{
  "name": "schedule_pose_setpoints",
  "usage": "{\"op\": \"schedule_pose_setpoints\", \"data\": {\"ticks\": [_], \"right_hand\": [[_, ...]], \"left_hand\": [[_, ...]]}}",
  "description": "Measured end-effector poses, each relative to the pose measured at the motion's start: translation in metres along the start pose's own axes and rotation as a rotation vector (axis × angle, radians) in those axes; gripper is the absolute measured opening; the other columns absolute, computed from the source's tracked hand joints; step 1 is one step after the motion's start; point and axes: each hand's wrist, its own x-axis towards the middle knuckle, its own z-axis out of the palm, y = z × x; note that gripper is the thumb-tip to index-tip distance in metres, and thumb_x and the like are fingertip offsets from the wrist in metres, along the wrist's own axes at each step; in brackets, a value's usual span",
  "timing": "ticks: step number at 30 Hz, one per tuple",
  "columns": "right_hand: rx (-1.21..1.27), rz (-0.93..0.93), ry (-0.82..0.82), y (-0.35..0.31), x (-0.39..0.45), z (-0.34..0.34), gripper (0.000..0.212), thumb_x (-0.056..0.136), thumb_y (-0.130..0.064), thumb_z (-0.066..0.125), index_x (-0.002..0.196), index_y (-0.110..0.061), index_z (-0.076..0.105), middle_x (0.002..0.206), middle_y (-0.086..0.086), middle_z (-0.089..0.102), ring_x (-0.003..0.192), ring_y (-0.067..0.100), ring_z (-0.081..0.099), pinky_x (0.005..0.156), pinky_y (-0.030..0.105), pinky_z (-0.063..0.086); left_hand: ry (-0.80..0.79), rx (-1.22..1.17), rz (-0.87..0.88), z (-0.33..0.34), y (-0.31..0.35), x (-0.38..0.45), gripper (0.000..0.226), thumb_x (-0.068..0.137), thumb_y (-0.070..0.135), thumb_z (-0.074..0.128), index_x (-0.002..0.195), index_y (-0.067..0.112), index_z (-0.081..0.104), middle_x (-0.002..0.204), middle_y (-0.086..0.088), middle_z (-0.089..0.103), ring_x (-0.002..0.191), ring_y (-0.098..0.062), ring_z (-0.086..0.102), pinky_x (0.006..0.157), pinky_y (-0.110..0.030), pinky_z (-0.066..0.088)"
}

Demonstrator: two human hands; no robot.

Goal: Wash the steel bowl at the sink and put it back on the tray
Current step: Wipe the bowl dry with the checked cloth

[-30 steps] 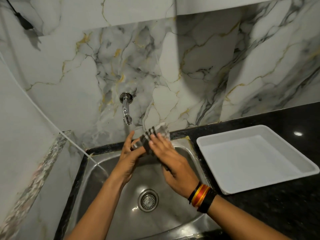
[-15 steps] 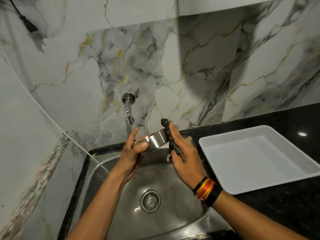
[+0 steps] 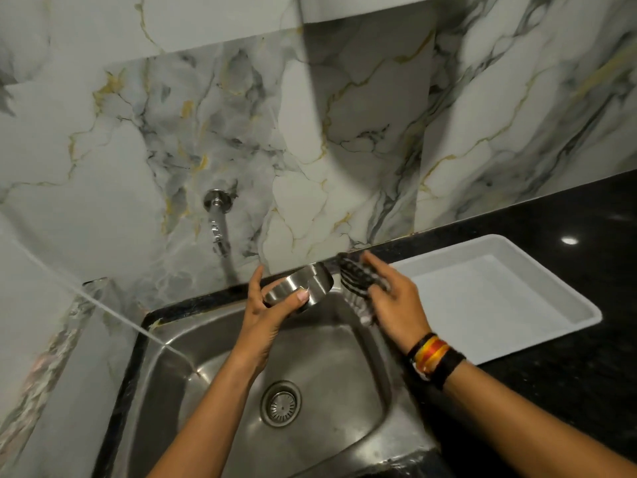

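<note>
My left hand (image 3: 267, 310) grips a small steel bowl (image 3: 300, 285) over the back of the steel sink (image 3: 213, 391), the bowl tilted with its outer wall toward me. My right hand (image 3: 396, 305) holds a dark ridged scrubber (image 3: 356, 279) just right of the bowl, a small gap between them. The white tray (image 3: 510, 305) lies on the black counter to the right and has nothing in it. The wall tap (image 3: 219, 224) sticks out above and left of the bowl.
Marble-patterned wall tiles rise behind the sink. The black counter (image 3: 568, 391) runs along the right side under the tray. A drain (image 3: 281, 403) sits in the middle of the basin. A low marble ledge (image 3: 51, 357) borders the sink on the left.
My right hand pulled the scrubber off the bowl and moved it right, toward the sink's back right corner. My left hand kept hold of the bowl and turned it.
</note>
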Motion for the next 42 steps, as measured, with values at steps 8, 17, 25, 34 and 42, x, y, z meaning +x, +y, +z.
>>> {"op": "schedule_pose_setpoints", "data": {"ticks": [8, 17, 25, 34, 42], "right_hand": [[0.225, 0.721, 0.369, 0.111, 0.079, -0.171, 0.022, 0.077, 0.009, 0.046, 0.088, 0.008, 0.064, 0.073, 0.022, 0.059, 0.052, 0.032, 0.056, 0.043, 0.03, 0.049], [-1.142, 0.067, -0.321, 0.218, 0.148, -0.291, 0.063, 0.096, -0.009, 0.049, 0.157, -0.012, 0.032, 0.163, 0.015, 0.033, 0.153, 0.036, 0.027, 0.124, 0.046, 0.025], [-1.249, 0.139, -0.553, 0.243, 0.116, -0.295, 0.098, 0.094, -0.077, 0.023, 0.163, -0.012, -0.002, 0.171, 0.005, -0.01, 0.158, 0.023, -0.009, 0.127, 0.049, -0.002], [-0.092, 0.423, -0.384, 0.155, 0.086, -0.212, 0.052, 0.108, -0.033, 0.046, 0.154, -0.012, 0.041, 0.155, 0.001, 0.045, 0.146, 0.016, 0.039, 0.119, 0.027, 0.026], [-0.289, 0.376, -0.325, 0.188, 0.077, -0.183, 0.051, 0.108, -0.02, 0.04, 0.158, -0.016, 0.031, 0.156, 0.007, 0.045, 0.143, 0.022, 0.044, 0.12, 0.033, 0.032]], "left_hand": [[-0.035, 0.002, -0.013, 0.099, -0.025, 0.009, 0.133, 0.046, 0.054, 0.091, 0.164, 0.038, 0.032, 0.147, -0.008, 0.06, 0.126, -0.017, 0.065, 0.103, -0.032, 0.052], [-0.071, -0.007, -0.054, 0.202, -0.046, 0.016, 0.133, 0.048, 0.05, 0.094, 0.164, 0.042, 0.029, 0.134, 0.0, 0.066, 0.115, -0.008, 0.07, 0.106, -0.043, 0.057], [-0.138, 0.073, -0.07, 0.241, -0.052, 0.028, 0.142, 0.05, 0.039, 0.1, 0.166, 0.048, 0.018, 0.136, 0.008, 0.06, 0.11, 0.001, 0.07, 0.081, -0.018, 0.061], [-0.24, 0.395, 0.012, 0.276, -0.074, 0.041, 0.151, 0.05, 0.052, 0.104, 0.162, 0.056, 0.003, 0.143, 0.017, 0.054, 0.13, -0.001, 0.059, 0.102, -0.014, 0.048], [-0.336, 0.748, -0.018, 0.288, -0.094, 0.056, 0.167, 0.05, 0.051, 0.103, 0.164, 0.045, -0.019, 0.161, 0.0, 0.038, 0.145, -0.021, 0.046, 0.113, -0.039, 0.049]]}}
